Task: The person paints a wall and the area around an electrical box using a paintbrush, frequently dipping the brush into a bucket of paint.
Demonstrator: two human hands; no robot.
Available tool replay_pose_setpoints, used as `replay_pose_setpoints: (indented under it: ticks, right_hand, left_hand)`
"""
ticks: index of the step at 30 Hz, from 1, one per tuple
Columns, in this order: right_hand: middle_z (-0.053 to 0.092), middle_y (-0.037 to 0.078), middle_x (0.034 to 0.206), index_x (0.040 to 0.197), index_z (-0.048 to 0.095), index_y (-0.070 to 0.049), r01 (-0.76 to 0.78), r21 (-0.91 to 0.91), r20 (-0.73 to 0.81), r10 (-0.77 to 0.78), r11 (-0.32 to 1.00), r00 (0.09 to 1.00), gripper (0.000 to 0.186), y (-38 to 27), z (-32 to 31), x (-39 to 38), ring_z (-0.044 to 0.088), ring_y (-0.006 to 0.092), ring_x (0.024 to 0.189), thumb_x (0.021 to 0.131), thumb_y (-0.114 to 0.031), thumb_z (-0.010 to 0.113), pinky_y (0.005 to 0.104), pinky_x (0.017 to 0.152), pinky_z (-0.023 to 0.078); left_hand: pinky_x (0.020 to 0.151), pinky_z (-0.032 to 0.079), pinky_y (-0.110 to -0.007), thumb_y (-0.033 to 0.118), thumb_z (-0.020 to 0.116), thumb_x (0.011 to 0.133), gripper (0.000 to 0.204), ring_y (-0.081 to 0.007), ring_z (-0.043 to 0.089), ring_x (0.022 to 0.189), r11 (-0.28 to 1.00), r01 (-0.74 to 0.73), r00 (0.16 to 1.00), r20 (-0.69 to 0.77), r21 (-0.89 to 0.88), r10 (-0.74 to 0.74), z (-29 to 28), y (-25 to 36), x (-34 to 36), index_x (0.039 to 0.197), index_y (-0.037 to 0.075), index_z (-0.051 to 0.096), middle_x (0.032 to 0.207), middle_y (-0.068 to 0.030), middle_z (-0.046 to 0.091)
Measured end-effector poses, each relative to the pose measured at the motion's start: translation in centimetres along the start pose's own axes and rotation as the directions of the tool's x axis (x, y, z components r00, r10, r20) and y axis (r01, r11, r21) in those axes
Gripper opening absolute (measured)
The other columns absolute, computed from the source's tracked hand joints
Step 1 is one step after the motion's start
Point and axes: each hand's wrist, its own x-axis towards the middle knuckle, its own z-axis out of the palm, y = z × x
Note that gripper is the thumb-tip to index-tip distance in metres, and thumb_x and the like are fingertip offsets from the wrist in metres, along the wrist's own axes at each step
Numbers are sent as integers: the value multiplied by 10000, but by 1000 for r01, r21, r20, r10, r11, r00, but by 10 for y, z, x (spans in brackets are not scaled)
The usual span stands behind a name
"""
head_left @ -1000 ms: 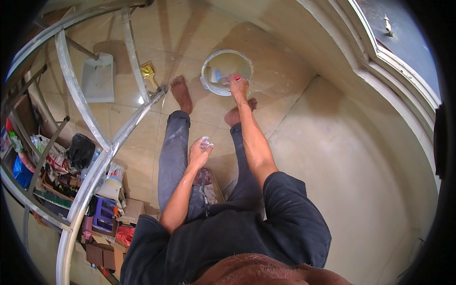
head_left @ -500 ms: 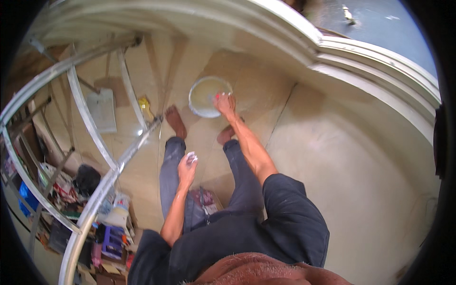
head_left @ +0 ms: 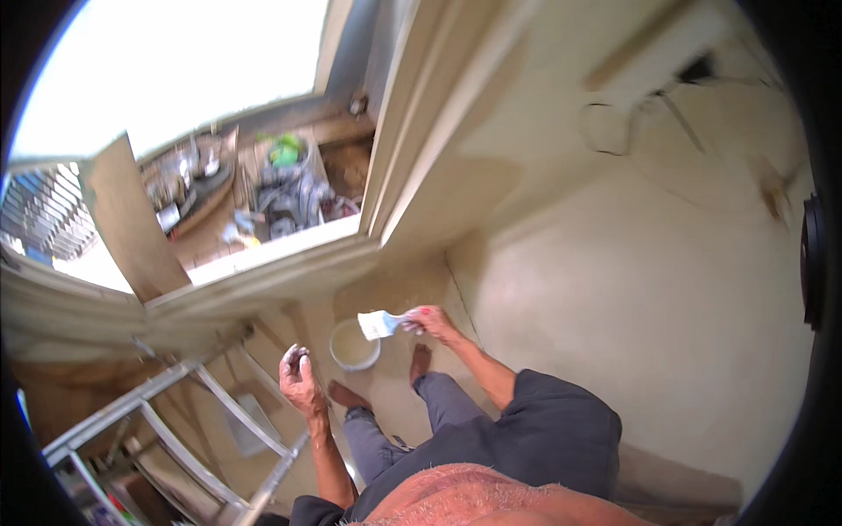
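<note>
"Down at the lower edge, what is hidden?"

"The dark shirt covers the tops of the grey trousers. Farther up, the right hand conceals part of the handle of a paintbrush, whose white bristles mask a bit of the rim of a bucket."

"And each grip?"

"On the left hand, raised to the left of the bucket, the fingers curl toward the thumb; I cannot tell whether they meet or pinch anything (the tips are smeared white). The right grip is closed around the brush handle, bristles pointing left. Whether they touch the rim, I cannot tell."

"What of the floor and the room?"

"Bare feet stand on the pale floor near the bucket. To the left is a metal ladder, a white tray showing between its rungs. To the right spreads a pale wall, a dark cable looping high on it. Beyond the window frame lies a blurred jumble with a patch of green, under white glare."
</note>
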Motion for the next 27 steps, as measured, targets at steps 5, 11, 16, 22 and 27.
replay_pose_setpoints:
  ticks: [5, 11, 16, 22, 27]
  right_hand:
    - [748, 116, 831, 961, 706, -14, 250, 204, -238, -200, 947, 951, 252, -144, -80, -127, 730, 186, 695, 904, -259, 690, 264, 545, 536]
    - [728, 135, 779, 915, 681, -28, 643, 397, -538, -401, 655, 741, 179, -241, -114, -228, 716, 228, 650, 910, -205, 653, 307, 539, 553]
    - [714, 122, 763, 919, 661, -43, 823, 337, -661, -507, 458, 553, 185, -282, -133, -279, 698, 227, 628, 927, -226, 631, 311, 535, 540]
    - [667, 135, 772, 870, 601, -38, 853, 391, -706, -483, 344, 518, 212, -303, -171, -313, 644, 211, 651, 956, -232, 606, 296, 559, 502]
    - [605, 93, 753, 838, 536, -63, 878, 384, -695, -537, 285, 478, 218, -329, -180, -328, 591, 172, 688, 961, -231, 601, 291, 606, 472]
  left_hand:
    - [971, 485, -317, 25, 613, 932, 318, -195, 645, 1064, 955, -285, 921, 253, -78, 295, 90, 128, 50, 1243, -41, 600, 1139, -129, 674]
    - [971, 468, -373, 149, 715, 867, 412, -259, 634, 1076, 692, -715, 606, 403, -100, 685, 242, 277, 22, 1236, -8, 618, 1119, -156, 675]
    - [968, 459, -437, 271, 762, 826, 608, -344, 572, 1148, 539, -842, 489, 380, -32, 786, 369, 337, -8, 1312, -9, 526, 1193, -194, 609]
    - [876, 494, -443, 322, 798, 777, 590, -352, 634, 1020, 509, -850, 527, 237, 138, 816, 452, 357, -36, 1213, -10, 581, 1067, -186, 654]
    - [804, 492, -475, 225, 827, 703, 602, -380, 634, 907, 505, -861, 495, 132, -56, 859, 488, 349, -41, 1206, 5, 579, 984, -170, 663]
